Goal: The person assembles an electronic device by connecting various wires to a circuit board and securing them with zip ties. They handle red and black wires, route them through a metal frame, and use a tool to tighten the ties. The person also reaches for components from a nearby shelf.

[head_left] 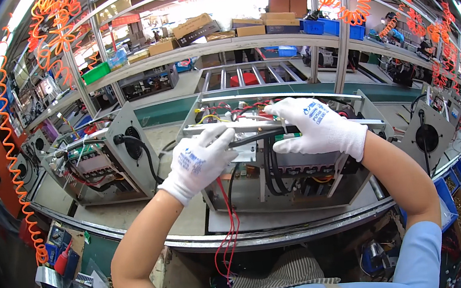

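Note:
My left hand [201, 160], in a white work glove, has its fingers closed around a thick black cable [257, 136] at the top front edge of an open metal machine housing [327, 194]. My right hand [316, 125], gloved the same way, is over the cable's right part with thumb and fingers spread apart; its palm hides the cable there. A thin pale strip [284, 124] stands by the cable between thumb and fingers. Black cables [270, 168] hang down the housing's open front. Red wires [230, 229] dangle below my left hand over the bench edge.
Similar open housings with fans stand left [133, 146] and right [426, 136] on the bench. Behind are a roller conveyor [251, 77] and a shelf with cardboard boxes [194, 28]. An orange coiled hose [14, 168] hangs at left. Blue parts bins [447, 199] sit at right.

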The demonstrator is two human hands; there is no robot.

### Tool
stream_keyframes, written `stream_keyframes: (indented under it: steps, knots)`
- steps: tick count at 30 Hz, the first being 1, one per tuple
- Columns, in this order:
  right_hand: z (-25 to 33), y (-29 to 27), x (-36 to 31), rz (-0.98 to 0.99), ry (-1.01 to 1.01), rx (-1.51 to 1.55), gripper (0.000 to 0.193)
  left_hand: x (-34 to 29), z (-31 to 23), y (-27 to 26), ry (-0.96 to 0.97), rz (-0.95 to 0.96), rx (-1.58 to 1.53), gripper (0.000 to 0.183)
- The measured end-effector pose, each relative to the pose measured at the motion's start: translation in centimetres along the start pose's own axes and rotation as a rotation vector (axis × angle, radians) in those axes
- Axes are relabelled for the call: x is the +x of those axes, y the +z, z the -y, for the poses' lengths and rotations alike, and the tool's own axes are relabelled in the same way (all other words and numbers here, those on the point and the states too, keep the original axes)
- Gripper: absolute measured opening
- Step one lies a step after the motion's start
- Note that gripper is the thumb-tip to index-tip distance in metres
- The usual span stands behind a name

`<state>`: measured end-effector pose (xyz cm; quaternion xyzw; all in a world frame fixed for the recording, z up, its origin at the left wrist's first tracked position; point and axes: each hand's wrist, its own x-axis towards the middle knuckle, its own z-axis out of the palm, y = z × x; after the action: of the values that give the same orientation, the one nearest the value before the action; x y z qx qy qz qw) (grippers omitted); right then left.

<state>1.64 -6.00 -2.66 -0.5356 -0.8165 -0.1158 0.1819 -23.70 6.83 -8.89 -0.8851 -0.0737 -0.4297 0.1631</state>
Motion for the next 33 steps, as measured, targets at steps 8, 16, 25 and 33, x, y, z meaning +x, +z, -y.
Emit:
stream_keyframes:
  steps: [8, 16, 25, 33]
  knots:
    - [0.6, 1.8, 4.0, 0.087, -0.031, 0.198, 0.063, 3.2, 0.1, -2.6, -0.014, 0.491, 0.175, 0.025]
    - [0.7, 1.4, 5.1, 0.187, 0.142, 0.681, 0.057, 1.1, -0.6, -1.4, -0.323, 0.401, -0.134, 0.02]
    - [-0.7, 3.2, 7.9, 0.091, 0.228, 1.086, 0.03, 7.3, 4.3, -3.2, -0.569, 0.57, -0.059, 0.027]
    - [-1.0, 3.3, 8.1, 0.123, 0.154, 1.195, 0.043, 6.9, 6.1, 0.1, -0.877, 0.236, -1.115, 0.032]
